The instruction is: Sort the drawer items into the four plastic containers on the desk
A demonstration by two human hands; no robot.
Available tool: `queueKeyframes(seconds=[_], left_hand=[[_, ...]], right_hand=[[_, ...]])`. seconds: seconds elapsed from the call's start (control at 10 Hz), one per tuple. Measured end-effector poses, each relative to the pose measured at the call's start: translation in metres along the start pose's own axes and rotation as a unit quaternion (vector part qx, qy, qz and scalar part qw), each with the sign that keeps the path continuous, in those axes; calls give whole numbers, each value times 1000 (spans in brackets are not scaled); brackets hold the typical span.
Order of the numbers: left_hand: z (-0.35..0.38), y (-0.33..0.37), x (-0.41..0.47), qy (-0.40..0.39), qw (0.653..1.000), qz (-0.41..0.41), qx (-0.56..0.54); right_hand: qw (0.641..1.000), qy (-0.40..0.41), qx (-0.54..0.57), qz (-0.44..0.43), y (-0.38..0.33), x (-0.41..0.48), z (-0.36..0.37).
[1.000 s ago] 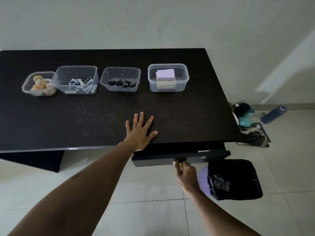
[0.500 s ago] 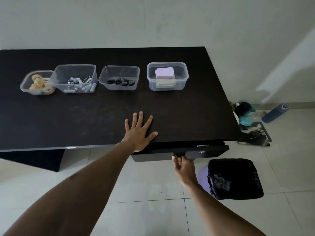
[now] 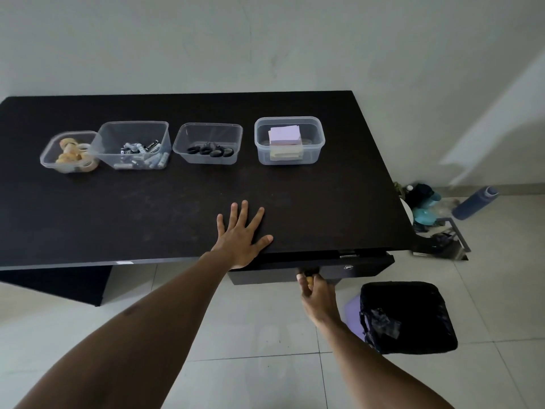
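As the drawer stands: drawer front sits just proud of the bench at its near edge, under the near right corner; its inside is hidden.
Right hand: directly before the drawer front, fingers curled round the dark handle; the nearer hand.
Left hand: flat on the bench top at the near edge, just left of the drawer, fingers straight and spread, holding nothing.
Line of travel: judged square to the near edge; in or out cannot be told.
Containers: a row toward the far edge, well apart from both hands: tape-roll container, battery container, black-items container, sticky-note container.
Progress: judged near complete.
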State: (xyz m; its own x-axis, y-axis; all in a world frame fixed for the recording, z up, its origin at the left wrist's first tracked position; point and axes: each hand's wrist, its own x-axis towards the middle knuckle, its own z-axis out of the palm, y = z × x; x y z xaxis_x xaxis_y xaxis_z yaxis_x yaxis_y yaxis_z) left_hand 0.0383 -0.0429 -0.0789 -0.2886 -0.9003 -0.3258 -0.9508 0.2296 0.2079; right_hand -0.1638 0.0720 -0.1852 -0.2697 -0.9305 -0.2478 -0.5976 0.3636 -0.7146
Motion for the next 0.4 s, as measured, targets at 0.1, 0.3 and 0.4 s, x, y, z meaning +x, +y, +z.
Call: queueKeyframes(seconds=[0.1,0.3,0.4], left_hand=[[-4,-1,0,-10,1000,-8,-13],[-13,1,-8,-6,999,-17,-45],[7,1,-48,58,990,1,-128]], right_hand=[[1000,-14,-2,7,1,3,-2],[998,-56,-34,18,-14,9,-18],[989,-121,-74,29,0,-10,-23]])
